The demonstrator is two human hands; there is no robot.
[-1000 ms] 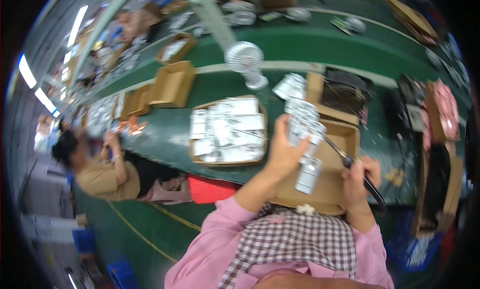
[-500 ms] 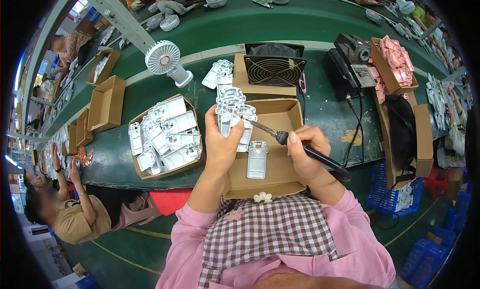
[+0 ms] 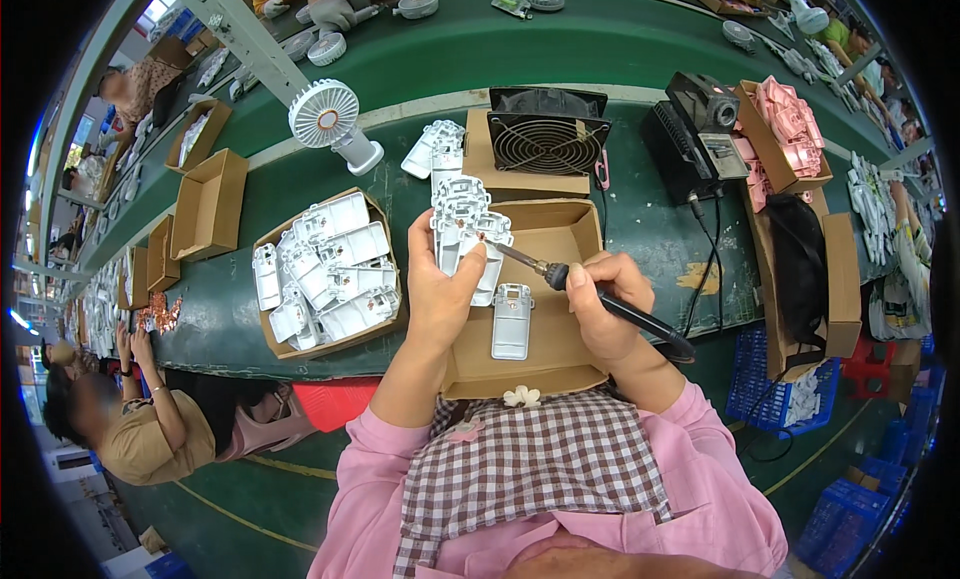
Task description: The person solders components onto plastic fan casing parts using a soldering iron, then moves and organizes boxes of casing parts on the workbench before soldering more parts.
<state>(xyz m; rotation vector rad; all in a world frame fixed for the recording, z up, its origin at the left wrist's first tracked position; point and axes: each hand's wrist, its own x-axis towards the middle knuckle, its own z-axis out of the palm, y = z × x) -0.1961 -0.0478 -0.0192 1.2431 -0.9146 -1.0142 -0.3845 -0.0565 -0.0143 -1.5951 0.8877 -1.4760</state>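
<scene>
My left hand (image 3: 443,289) is closed around a white plastic housing (image 3: 486,269), its thumb pressed close to a small copper-coloured piece on it. More white housings (image 3: 460,194) lie stacked just beyond. My right hand (image 3: 612,304) grips the black handle of a soldering iron (image 3: 640,322), and the metal tip points left at the copper piece, touching or nearly so. Below both hands is a shallow cardboard box (image 3: 570,369), with one white housing (image 3: 512,322) lying in it. To the left, another cardboard box (image 3: 330,346) holds a pile of similar housings.
Behind the box stands a black fan with a wire guard (image 3: 548,144). A black soldering station (image 3: 690,139) with cables is at the right, beside a carton of pink parts (image 3: 790,129). A small white fan (image 3: 325,119) stands back left. A co-worker (image 3: 150,429) sits at left.
My hands and the soldering iron keep nearly the same place; the whole view shifts slightly. At left, the co-worker's hands have moved a little lower.
</scene>
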